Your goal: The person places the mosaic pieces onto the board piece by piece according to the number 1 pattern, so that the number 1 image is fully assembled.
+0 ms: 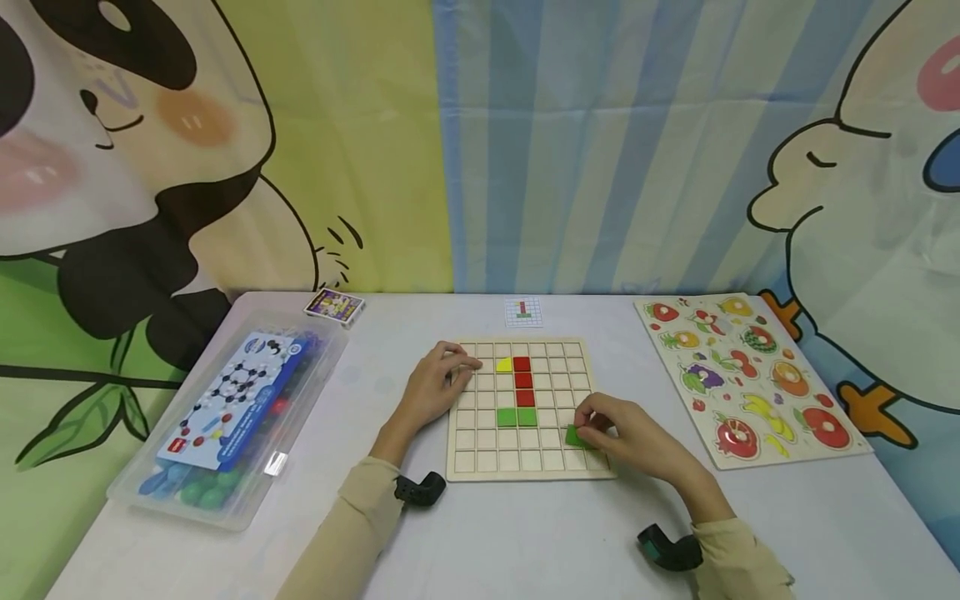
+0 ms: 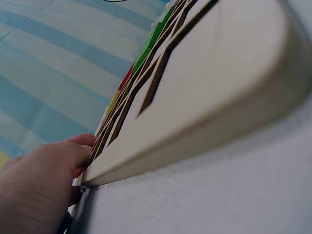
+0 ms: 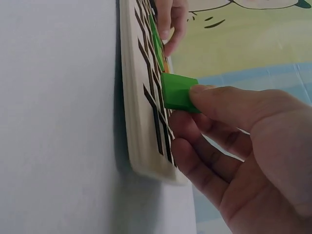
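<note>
A wooden grid board (image 1: 468, 462) lies on the table. In its grid sit a yellow tile (image 1: 503, 365), a column of three red tiles (image 1: 522, 381) and, below, two green tiles (image 1: 517, 417) side by side. My right hand (image 1: 626, 433) pinches another green tile (image 3: 178, 91) between thumb and fingers, tilted over the board's lower right cells. At the upper left edge of the board, my left hand (image 1: 435, 383) rests with its fingers reaching onto the grid near the yellow tile. The left wrist view shows that hand (image 2: 46, 175) against the board's edge, its fingertips partly hidden.
Behind the board lies a small pattern card (image 1: 523, 312). To the left are a clear plastic case (image 1: 251, 500) with a blue booklet (image 1: 240, 392) and a small purple box (image 1: 335, 307). A fruit picture board (image 1: 720, 375) lies at the right.
</note>
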`<control>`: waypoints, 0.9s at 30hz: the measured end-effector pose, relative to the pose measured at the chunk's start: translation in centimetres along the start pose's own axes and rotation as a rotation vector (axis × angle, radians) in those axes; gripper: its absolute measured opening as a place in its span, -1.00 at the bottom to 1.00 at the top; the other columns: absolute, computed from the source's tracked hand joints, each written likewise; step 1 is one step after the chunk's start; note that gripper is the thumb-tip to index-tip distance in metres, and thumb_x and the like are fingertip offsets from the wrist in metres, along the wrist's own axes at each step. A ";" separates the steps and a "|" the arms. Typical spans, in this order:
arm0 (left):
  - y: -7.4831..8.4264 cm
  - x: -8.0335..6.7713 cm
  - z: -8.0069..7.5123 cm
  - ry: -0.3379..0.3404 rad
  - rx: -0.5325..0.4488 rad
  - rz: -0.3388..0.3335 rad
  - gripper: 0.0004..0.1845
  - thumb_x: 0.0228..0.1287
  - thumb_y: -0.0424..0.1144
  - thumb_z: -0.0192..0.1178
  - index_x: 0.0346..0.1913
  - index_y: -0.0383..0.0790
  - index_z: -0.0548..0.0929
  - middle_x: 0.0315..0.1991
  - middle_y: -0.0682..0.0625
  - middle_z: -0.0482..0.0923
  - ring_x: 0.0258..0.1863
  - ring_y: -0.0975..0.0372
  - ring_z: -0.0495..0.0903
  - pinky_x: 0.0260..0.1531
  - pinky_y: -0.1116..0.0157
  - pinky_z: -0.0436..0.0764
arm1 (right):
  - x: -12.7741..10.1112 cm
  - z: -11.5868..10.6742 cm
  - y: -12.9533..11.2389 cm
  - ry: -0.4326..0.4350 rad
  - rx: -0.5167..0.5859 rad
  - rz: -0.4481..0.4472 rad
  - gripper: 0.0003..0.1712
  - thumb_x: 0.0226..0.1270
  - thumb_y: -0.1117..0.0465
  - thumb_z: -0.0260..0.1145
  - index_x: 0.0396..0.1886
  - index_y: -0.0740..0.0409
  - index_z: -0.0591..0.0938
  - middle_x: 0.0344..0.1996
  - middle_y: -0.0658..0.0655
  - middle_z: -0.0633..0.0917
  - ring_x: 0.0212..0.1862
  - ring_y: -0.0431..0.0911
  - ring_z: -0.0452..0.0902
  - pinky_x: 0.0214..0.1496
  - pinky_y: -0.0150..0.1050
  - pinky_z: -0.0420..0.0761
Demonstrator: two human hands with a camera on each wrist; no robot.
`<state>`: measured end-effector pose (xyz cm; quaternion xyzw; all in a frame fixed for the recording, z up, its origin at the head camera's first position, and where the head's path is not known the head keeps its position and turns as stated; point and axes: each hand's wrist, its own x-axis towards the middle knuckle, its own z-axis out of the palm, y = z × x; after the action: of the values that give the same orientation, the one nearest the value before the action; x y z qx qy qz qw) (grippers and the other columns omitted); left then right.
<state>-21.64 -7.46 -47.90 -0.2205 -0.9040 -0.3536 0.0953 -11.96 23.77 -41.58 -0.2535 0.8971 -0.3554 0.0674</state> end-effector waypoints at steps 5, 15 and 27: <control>0.0 -0.2 -0.1 0.003 -0.003 0.004 -0.81 0.29 -0.22 0.18 -0.10 0.07 0.70 -0.02 0.02 0.47 -0.26 0.23 0.43 -0.21 0.21 0.42 | 1.5 0.7 -0.3 0.027 0.005 -0.007 -0.91 0.29 0.21 0.28 -0.26 -0.02 0.53 -0.35 -0.14 0.59 -0.30 -0.26 0.51 -0.22 -0.37 0.53; 0.1 -0.4 -0.2 -0.004 -0.007 0.025 -0.82 0.30 -0.21 0.18 -0.09 0.05 0.71 -0.01 0.02 0.47 -0.29 0.24 0.42 -0.26 0.26 0.40 | 3.6 1.8 -0.4 0.044 -0.030 0.038 -0.94 0.31 0.19 0.27 -0.25 0.02 0.57 -0.40 -0.13 0.58 -0.36 -0.23 0.46 -0.27 -0.39 0.49; 0.2 -0.4 -0.2 0.006 -0.009 0.028 -0.81 0.31 -0.19 0.16 -0.09 0.06 0.70 -0.01 0.03 0.47 -0.31 0.25 0.42 -0.27 0.26 0.41 | 3.9 2.2 -0.3 0.038 -0.145 -0.014 -0.93 0.29 0.23 0.27 -0.24 0.01 0.63 -0.24 -0.10 0.59 -0.34 -0.31 0.45 -0.23 -0.37 0.51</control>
<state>-21.22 -7.59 -47.71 -0.2324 -0.8991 -0.3568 0.1017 -14.52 20.31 -42.76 -0.2574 0.9199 -0.2944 0.0294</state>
